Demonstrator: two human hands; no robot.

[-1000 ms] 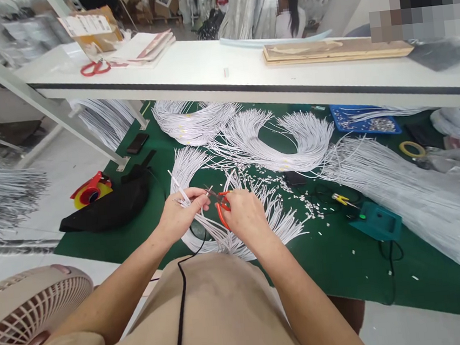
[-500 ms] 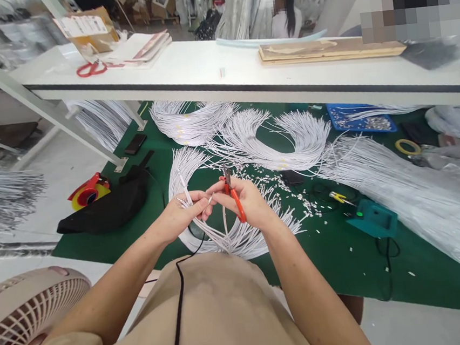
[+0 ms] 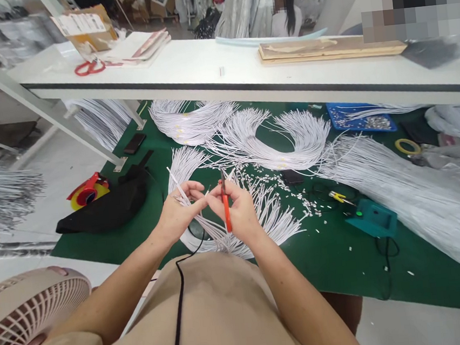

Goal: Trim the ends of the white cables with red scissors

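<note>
My left hand is closed around a white cable, whose end sticks up past the fingers. In my right hand is a pair of red-handled cutting pliers, jaws pointing away from me. Both thumbs and forefingers meet at a small pale wire tip between the hands; its details are too small to tell. Below and behind the hands a coiled bundle of white cables lies on the green mat, its fanned ends to the right.
Further white cable bundles lie behind, with small white offcuts scattered beside them. A teal device and yellow-handled pliers are right; a black pouch and tape dispenser left. A white shelf crosses above. A fan stands lower left.
My right hand has turned and shifted slightly left, so the pliers now stand more upright. My left fingers have lifted a little, and the white cable in them leans further left.
</note>
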